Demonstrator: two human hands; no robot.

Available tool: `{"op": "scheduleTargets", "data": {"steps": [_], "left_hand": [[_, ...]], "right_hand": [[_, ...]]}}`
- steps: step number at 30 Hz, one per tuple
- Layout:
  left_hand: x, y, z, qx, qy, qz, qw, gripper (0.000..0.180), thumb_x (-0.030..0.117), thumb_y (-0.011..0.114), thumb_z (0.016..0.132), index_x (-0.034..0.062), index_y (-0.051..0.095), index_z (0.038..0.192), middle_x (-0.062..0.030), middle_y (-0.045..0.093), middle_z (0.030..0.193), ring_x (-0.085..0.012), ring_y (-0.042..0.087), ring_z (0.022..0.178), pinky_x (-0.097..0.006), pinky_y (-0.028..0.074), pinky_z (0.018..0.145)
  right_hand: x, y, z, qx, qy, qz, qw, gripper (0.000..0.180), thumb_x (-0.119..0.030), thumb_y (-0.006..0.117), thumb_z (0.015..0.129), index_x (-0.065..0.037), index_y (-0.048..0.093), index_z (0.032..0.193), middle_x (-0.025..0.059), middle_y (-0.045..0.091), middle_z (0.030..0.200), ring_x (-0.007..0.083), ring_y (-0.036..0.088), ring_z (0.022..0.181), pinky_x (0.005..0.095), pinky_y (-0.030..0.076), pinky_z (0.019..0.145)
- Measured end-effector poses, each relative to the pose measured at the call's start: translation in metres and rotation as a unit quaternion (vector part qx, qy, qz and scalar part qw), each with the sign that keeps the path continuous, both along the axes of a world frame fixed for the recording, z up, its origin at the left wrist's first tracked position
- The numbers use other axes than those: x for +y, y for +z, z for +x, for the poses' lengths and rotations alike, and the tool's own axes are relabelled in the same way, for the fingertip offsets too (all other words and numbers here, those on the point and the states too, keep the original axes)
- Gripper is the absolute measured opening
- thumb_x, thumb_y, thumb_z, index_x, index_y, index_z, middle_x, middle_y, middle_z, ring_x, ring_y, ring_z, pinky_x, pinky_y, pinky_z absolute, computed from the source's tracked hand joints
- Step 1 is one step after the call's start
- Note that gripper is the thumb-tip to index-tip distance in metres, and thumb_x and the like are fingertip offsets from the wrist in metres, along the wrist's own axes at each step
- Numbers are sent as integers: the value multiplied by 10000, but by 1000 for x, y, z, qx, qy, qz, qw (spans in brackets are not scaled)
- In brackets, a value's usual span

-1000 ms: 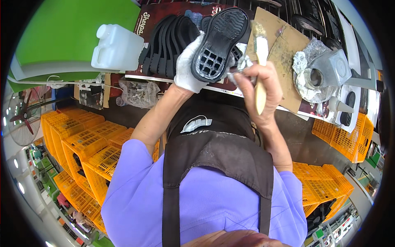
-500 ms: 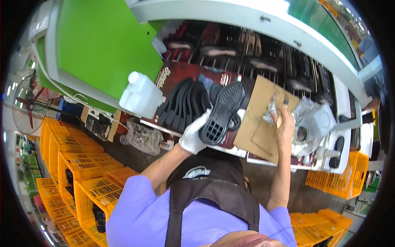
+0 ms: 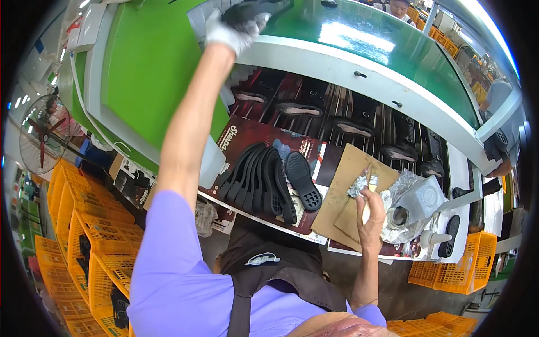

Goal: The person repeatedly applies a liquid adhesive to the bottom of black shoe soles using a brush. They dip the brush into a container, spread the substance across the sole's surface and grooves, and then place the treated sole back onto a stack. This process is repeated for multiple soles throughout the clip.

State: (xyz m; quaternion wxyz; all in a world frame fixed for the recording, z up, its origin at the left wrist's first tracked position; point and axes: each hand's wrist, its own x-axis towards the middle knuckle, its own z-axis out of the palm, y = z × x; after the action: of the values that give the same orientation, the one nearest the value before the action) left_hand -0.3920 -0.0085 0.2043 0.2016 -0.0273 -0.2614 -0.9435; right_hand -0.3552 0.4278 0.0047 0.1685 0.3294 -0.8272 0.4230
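R hand (image 3: 371, 218), bare, is over the R part of the cardboard sheet (image 3: 328, 210), thumb & fingers pinching the handle of a brush (image 3: 366, 212). Crumpled foil (image 3: 357, 186) is right by the fingertips, above the same cardboard; can't tell if it's gripped too. L hand (image 3: 231, 33), in a white glove, is stretched well beyond the cardboard & off to its L, fingers curled round a black sole (image 3: 247, 13), blurred, at the L end of the green belt (image 3: 303, 25); can't tell if sole & belt touch.

Just L of the cardboard: a lone sole (image 3: 300, 174), lying flat w/ its grid of square cells at the near end. Next, further L, a row of soles (image 3: 247, 185) on edge, packed tight, on a dark-red printed sheet (image 3: 247, 128). White jug (image 3: 210, 164), partly hidden by the L forearm, is L of those.

R of the cardboard: translucent container (image 3: 426, 196), tilted, mouth twd cardboard; nr it a nozzle bottle (image 3: 431, 238), then another sole (image 3: 450, 236). Beyond the cardboard: black shoes (image 3: 353, 128) w/ pale insoles. Orange crates (image 3: 449, 274) are lower, R & L of it.
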Motion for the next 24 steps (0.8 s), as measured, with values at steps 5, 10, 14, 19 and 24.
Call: {"op": "scheduleTargets", "data": {"steps": [5, 10, 14, 19, 24], "left_hand": [[-90, -21, -30, -194, 248, 30, 949, 543, 384, 354, 926, -66, 443, 1215, -236, 575, 1040, -344, 593, 818, -424, 532, 678], [9, -122, 4, -205, 159, -341, 903, 498, 408, 416, 908, -25, 479, 1146, -220, 582, 992, -321, 609, 752, -402, 532, 610], [132, -172, 69, -64, 11, -775, 629, 412, 306, 582, 834, 21, 542, 1129, -196, 582, 1026, -273, 600, 877, -377, 506, 751], [207, -231, 62, 159, -135, -934, 289, 509, 175, 631, 673, 55, 497, 1150, -141, 562, 1037, -301, 538, 988, -410, 469, 770], [210, -246, 53, 219, -151, -931, 252, 412, 127, 607, 659, 114, 516, 1061, -155, 548, 928, -303, 573, 816, -406, 460, 672]], "right_hand": [[-4, -11, 19, 1, 59, 4, 998, 210, 34, 613, 746, -7, 568, 947, 172, 583, 891, 341, 560, 855, 388, 441, 756], [21, -20, 30, -59, 10, 32, 998, 193, 14, 585, 803, 11, 573, 995, 170, 607, 965, 312, 586, 910, 353, 449, 805], [29, -20, 34, -102, 10, 5, 995, 167, -47, 581, 846, 11, 584, 1003, 136, 620, 939, 224, 603, 865, 308, 456, 776], [36, -9, 42, -147, -17, -28, 989, 203, -106, 558, 879, 11, 583, 1042, 117, 631, 933, 174, 596, 803, 282, 458, 744], [66, -14, 39, -159, -23, -50, 986, 219, -97, 527, 886, 9, 583, 1069, 118, 595, 947, 196, 554, 892, 293, 419, 806]]}}
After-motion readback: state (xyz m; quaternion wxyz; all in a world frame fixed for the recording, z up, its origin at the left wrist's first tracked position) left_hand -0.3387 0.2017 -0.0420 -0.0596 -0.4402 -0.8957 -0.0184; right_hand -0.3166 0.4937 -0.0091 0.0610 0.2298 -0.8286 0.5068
